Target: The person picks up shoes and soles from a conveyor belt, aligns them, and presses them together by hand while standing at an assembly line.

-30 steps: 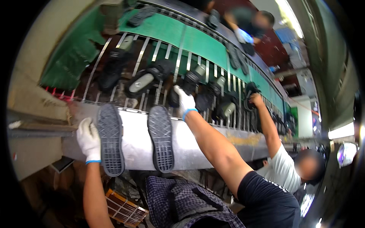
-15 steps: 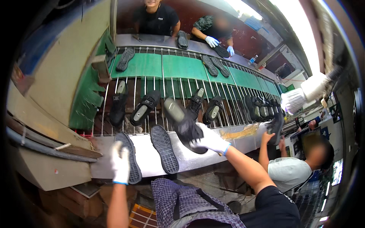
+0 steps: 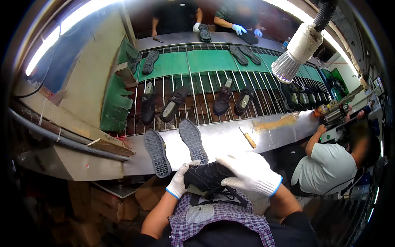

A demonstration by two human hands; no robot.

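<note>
Both white-gloved hands hold a black laced shoe upper (image 3: 205, 178) over the person's lap, just off the near edge of the steel bench (image 3: 230, 138). The left hand (image 3: 180, 182) has its fingers curled around the shoe's left end; the right hand (image 3: 252, 173) lies closed over its top. Two grey rubber soles (image 3: 175, 147) lie tread-up near the bench's near edge, beside a wooden-handled tool (image 3: 248, 138).

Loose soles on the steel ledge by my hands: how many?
2, side by side, tread up: left sole, right sole, just beyond the shoe both hands hold. None seem hidden.
</note>
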